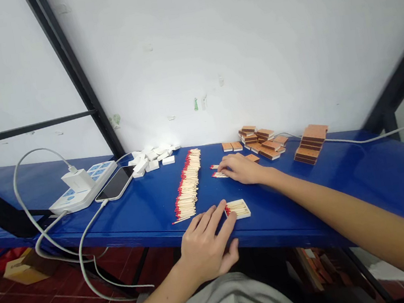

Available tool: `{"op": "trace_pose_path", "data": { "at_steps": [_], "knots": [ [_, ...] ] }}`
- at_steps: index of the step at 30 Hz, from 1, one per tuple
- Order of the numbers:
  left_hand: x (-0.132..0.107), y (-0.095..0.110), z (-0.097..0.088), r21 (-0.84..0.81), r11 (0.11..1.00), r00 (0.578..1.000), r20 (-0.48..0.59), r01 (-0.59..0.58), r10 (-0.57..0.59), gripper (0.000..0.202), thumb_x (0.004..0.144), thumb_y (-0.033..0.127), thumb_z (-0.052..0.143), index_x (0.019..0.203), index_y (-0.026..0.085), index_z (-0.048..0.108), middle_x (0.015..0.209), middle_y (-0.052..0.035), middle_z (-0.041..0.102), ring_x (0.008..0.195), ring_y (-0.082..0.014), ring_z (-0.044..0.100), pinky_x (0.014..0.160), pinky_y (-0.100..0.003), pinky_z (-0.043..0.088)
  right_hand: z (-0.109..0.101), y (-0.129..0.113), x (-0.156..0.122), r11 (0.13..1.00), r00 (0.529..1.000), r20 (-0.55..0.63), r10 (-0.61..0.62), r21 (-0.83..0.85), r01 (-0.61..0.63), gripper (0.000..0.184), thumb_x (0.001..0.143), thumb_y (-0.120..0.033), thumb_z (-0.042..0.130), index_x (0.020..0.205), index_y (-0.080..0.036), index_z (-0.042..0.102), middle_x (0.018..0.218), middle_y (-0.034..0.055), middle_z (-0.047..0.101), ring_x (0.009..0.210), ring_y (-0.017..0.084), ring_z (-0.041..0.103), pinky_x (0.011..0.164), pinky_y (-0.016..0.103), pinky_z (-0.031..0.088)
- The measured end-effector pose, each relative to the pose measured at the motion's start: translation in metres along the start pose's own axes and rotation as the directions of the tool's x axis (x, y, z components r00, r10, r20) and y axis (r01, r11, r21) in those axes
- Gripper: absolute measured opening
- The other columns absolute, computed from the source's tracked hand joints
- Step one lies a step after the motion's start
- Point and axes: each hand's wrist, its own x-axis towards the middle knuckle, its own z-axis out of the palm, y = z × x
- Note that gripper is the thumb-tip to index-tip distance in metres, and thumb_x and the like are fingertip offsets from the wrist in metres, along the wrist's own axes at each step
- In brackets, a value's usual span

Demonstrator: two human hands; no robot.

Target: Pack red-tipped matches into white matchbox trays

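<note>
On the table (358, 164), the left hand (204, 246) touched the tray (248, 208), fingers loosely spread; the right hand (240, 167) curled over matches (220, 175), grip unclear; keeping them aligned seemed wise.

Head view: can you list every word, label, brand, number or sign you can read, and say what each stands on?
No text can be read.
Power strip: small marks on blue panels, too small to read.
Matchboxes: any print is too small or blurred to read.
Phone: dark screen, no readable text.
</note>
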Motion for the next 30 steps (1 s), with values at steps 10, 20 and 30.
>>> {"op": "trace_pose_path", "data": {
  "at_steps": [10, 20, 30],
  "knots": [
    [0.000, 0.001, 0.000, -0.004, 1.000, 1.000, -0.025, 0.007, -0.007, 0.047, 0.086, 0.033, 0.054, 0.129, 0.017, 0.064, 0.138, -0.0141, 0.062, 0.112, -0.0297, 0.066, 0.087, -0.040, 0.054, 0.003, -0.004, 0.003, 0.998, 1.000, 0.008, 0.017, 0.055, -0.017, 0.024, 0.097, -0.016, 0.051, 0.100, -0.018, 0.074, 0.100, 0.0082, 0.071, 0.090, 0.020, 0.065, 0.080, 0.030, 0.044],
    [0.001, 0.000, -0.001, -0.017, 1.000, 1.000, -0.022, -0.001, 0.000, 0.046, 0.086, 0.032, 0.054, 0.129, 0.016, 0.063, 0.140, -0.0139, 0.062, 0.112, -0.0299, 0.066, 0.087, -0.040, 0.053, -0.010, -0.006, -0.002, 1.000, 0.998, 0.065, -0.015, -0.014, 0.016, 0.032, 0.103, -0.032, 0.045, 0.107, -0.020, 0.075, 0.093, 0.0084, 0.067, 0.088, 0.022, 0.062, 0.077, 0.032, 0.041],
    [0.000, 0.000, 0.002, -0.002, 1.000, 1.000, -0.017, 0.003, -0.003, 0.047, 0.086, 0.034, 0.054, 0.129, 0.016, 0.063, 0.142, -0.0146, 0.059, 0.113, -0.0297, 0.066, 0.089, -0.040, 0.053, -0.018, -0.027, -0.003, 0.980, 0.974, 0.227, 0.002, -0.196, 0.044, 0.035, 0.104, -0.026, 0.041, 0.093, -0.015, 0.072, 0.106, 0.0143, 0.065, 0.099, 0.026, 0.058, 0.080, 0.035, 0.035]
  ]
}}
